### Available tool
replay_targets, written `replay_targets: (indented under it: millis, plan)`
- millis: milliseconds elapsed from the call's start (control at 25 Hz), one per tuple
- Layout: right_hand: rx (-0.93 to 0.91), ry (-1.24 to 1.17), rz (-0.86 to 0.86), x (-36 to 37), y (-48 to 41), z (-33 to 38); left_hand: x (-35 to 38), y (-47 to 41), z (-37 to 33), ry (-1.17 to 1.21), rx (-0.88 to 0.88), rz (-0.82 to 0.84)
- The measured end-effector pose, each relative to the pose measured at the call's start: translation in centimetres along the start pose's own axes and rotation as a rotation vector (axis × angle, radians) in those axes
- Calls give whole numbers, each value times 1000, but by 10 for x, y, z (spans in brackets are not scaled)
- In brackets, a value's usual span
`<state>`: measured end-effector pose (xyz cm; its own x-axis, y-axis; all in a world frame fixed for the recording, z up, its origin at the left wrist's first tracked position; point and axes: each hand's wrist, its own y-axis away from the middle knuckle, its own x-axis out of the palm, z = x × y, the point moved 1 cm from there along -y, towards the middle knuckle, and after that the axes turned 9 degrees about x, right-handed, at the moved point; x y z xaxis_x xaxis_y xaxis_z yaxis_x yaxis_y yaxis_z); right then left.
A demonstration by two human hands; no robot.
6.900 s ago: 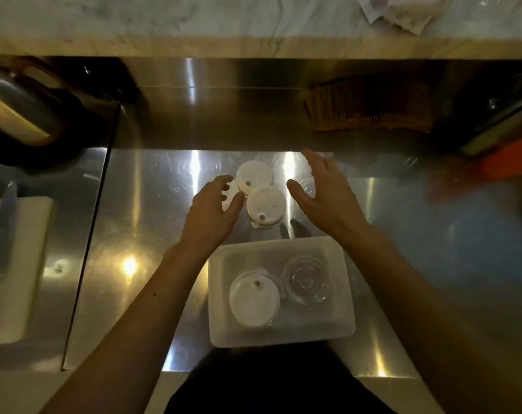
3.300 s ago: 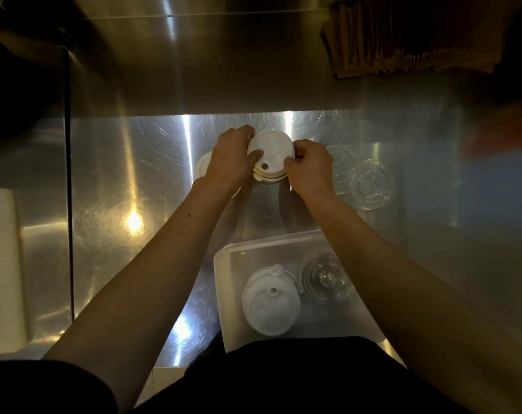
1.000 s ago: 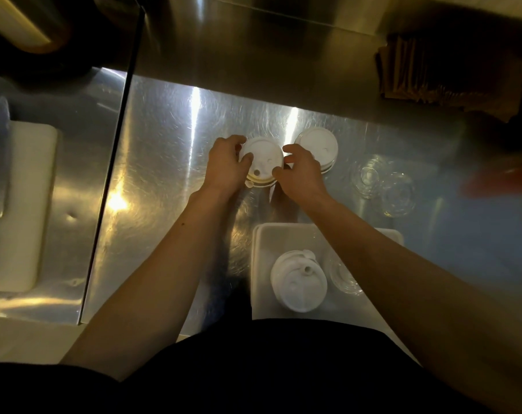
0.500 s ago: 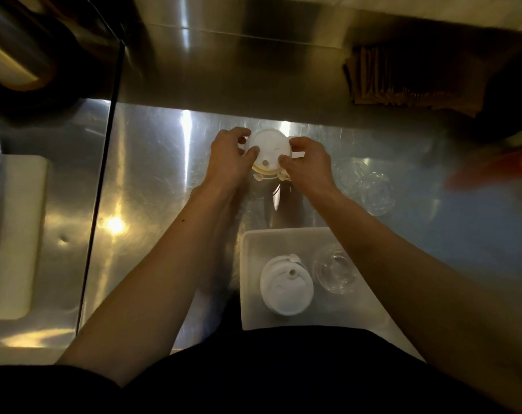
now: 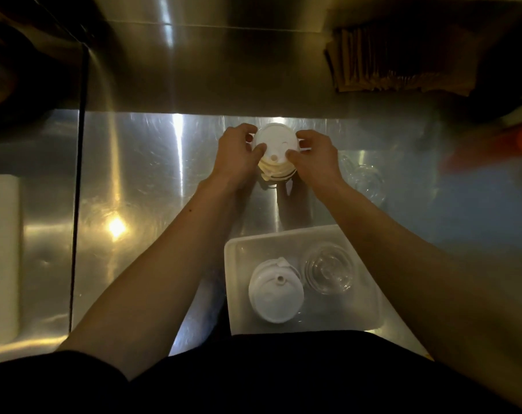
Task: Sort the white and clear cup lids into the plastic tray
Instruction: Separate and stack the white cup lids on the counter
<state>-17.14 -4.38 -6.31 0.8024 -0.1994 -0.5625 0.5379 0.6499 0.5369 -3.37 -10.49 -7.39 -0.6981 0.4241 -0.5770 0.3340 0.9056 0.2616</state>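
Both hands work at the far middle of a steel counter (image 5: 140,186). Left hand (image 5: 239,156) and right hand (image 5: 316,158) pinch a stack of white lids (image 5: 276,155) btwn them, one on each side. Left thumb and fingers curl round the stack's left rim; right thumb and fingers close on its right rim. Top lid faces up w/ a small sip hole near its front edge. Below it approx. several nested rims show, yellowish in the dim light. Stack bottom looks to sit on the counter, but the hands hide most of it, so can't be sure.

Tray (image 5: 233,288) lies near the body, between the forearms, right forearm crossing over its right edge. Inside the tray: a white stack (image 5: 276,294) at left, w/ a small knob on top, and clear lids (image 5: 328,270) just beside it at right, the two touching or nearly so.

More loose clear lids (image 5: 366,177) sit on the counter just right of the right wrist, blurry, prob. two overlapping.

Far right, by the back wall, a row of brown sleeves (image 5: 397,67) stands on edge. A blurred orange thing (image 5: 520,141) is at the right edge. A white board (image 5: 2,255) lies at the far left, past a dark seam in the steel.
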Motion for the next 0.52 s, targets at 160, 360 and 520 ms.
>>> replay_targets:
  millis: [160,360,520]
  plan:
    - [5,-16,-4,2,-3,-10,10,-2,6,-48,-8,37]
    - [2,-29,11,5,-10,-20,18,-4,11,-62,8,58]
    - [-20,-29,16,7,-13,-24,20,-5,13,-65,19,54]
